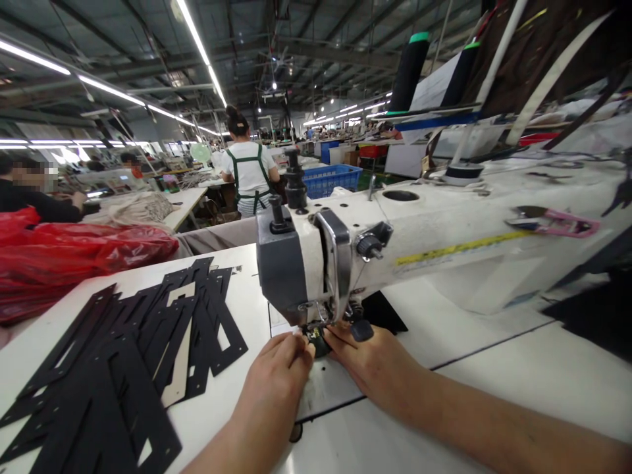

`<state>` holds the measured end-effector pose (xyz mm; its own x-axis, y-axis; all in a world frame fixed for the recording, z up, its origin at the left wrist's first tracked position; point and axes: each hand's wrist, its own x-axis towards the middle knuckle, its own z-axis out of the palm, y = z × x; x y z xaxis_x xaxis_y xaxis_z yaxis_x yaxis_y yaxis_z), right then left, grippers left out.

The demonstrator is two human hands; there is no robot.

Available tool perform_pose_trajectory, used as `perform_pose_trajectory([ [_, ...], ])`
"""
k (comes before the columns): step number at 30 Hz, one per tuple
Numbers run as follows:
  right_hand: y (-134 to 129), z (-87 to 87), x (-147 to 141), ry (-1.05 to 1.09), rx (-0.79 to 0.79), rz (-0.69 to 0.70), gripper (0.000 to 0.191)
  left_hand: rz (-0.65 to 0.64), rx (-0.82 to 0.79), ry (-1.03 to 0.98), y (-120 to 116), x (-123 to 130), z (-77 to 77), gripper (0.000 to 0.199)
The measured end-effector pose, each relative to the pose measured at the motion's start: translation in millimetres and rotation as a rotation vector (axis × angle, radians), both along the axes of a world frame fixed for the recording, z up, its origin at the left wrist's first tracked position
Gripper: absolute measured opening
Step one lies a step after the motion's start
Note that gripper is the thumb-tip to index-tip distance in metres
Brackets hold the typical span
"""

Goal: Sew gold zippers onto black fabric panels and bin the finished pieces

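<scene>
A white sewing machine (316, 243) with a dark grey end cover stands in front of me. Under its needle area lies a small dark piece (318, 342) with yellowish marks on it. My left hand (276, 375) has its thumb and fingers closed at the piece's left edge. From the right, my right hand (380, 362) presses its closed fingers on the same piece, close to the presser foot. Black flat material (382, 313) shows behind my right hand; whether it joins the small piece I cannot tell. My fingers partly hide the piece.
Black flat cut-out frames (133, 382) lie heaped on the left of the white table. Beyond them is a red plastic bag (74, 257). Pink-handled snips (567, 222) rest on the machine arm. A blue basket (330, 181) and a person in a green-strapped apron (249, 171) are behind.
</scene>
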<state>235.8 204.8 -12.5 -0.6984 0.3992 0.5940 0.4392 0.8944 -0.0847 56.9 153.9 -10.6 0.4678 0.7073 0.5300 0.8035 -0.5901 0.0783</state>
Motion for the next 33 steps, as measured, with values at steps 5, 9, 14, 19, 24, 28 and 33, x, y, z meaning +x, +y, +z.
perform_pose_trajectory([
  [5, 2, -2.1, -1, -0.048, -0.043, -0.022, 0.018, 0.027, 0.003, -0.007, 3, 0, -5.3, 0.016],
  [9, 1, 1.5, 0, -0.061, -0.089, -0.022, 0.014, 0.028, -0.006, -0.013, 4, -1, -7.3, 0.014],
  [14, -1, 6.5, -1, -0.073, -0.170, -0.032, 0.014, 0.029, -0.014, -0.007, 4, -1, -4.9, 0.014],
  [19, 2, 4.2, -3, -0.092, -0.182, -0.060, 0.013, 0.035, -0.033, -0.006, 5, -2, 0.2, 0.015],
  [24, 0, 2.4, -5, -0.097, -0.182, -0.081, 0.013, 0.041, -0.019, -0.027, 5, -1, -0.5, 0.016],
  [28, 0, 1.1, -6, -0.096, -0.176, -0.096, 0.013, 0.061, 0.003, -0.049, 7, 0, -3.8, 0.015],
  [33, 16, 4.7, 19, -0.103, -0.131, -0.162, 0.021, 0.062, 0.035, -0.068, 5, -4, 3.2, 0.014],
])
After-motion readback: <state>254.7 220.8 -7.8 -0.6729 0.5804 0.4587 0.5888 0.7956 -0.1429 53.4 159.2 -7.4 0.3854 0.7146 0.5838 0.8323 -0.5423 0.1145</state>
